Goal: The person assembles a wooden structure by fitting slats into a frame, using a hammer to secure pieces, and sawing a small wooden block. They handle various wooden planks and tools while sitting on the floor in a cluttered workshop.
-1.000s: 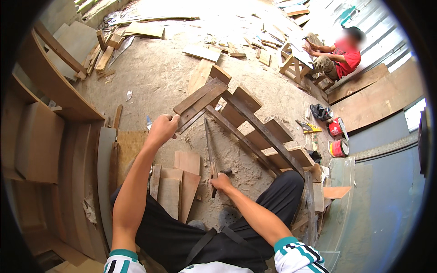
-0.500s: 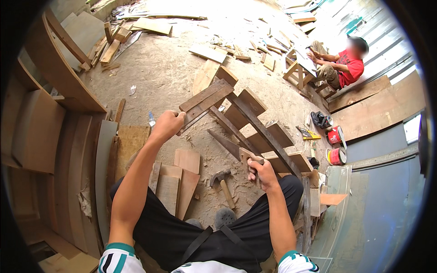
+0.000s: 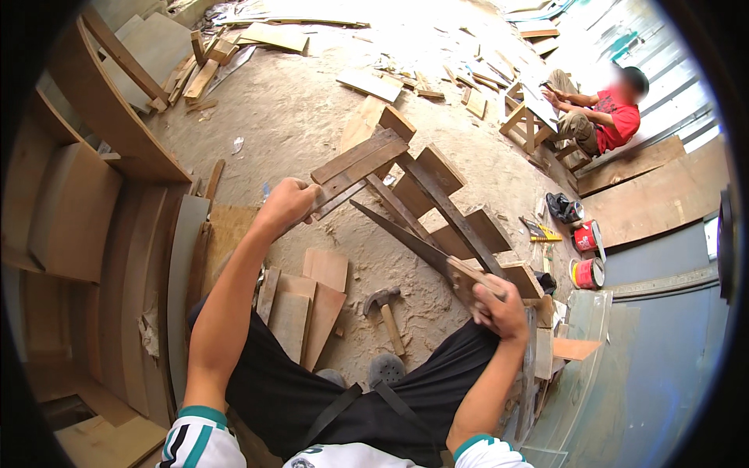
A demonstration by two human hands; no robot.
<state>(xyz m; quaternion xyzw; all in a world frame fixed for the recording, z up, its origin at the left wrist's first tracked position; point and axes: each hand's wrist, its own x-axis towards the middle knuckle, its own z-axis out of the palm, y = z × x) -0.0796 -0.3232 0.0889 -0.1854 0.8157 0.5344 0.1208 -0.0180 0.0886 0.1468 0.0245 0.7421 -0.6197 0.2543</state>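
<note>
My left hand (image 3: 292, 204) is closed round the near left end of a short brown wooden board (image 3: 360, 162). That board lies across the top of a wooden frame with long dark rails (image 3: 449, 210) and several cross boards. In my right hand (image 3: 502, 310), by my right knee, is the wooden handle of a handsaw (image 3: 406, 240). Its dark tapered blade points up and left, with the tip below the board and apparently apart from it. A claw hammer (image 3: 385, 318) lies on the ground between my legs, near my shoes. My left fingertips are partly hidden.
Cut wood pieces (image 3: 300, 312) lie by my left leg. Curved wooden furniture (image 3: 117, 117) stands at left. At right are red cans (image 3: 587, 273), a yellow-handled saw (image 3: 540, 231) and glass sheets (image 3: 581, 366). A person in red (image 3: 616, 117) sits at the far right, and scraps litter the ground.
My right hand has drawn the handsaw right and back toward my knee. My left hand stays on the board's end. The whole view has shifted slightly.
</note>
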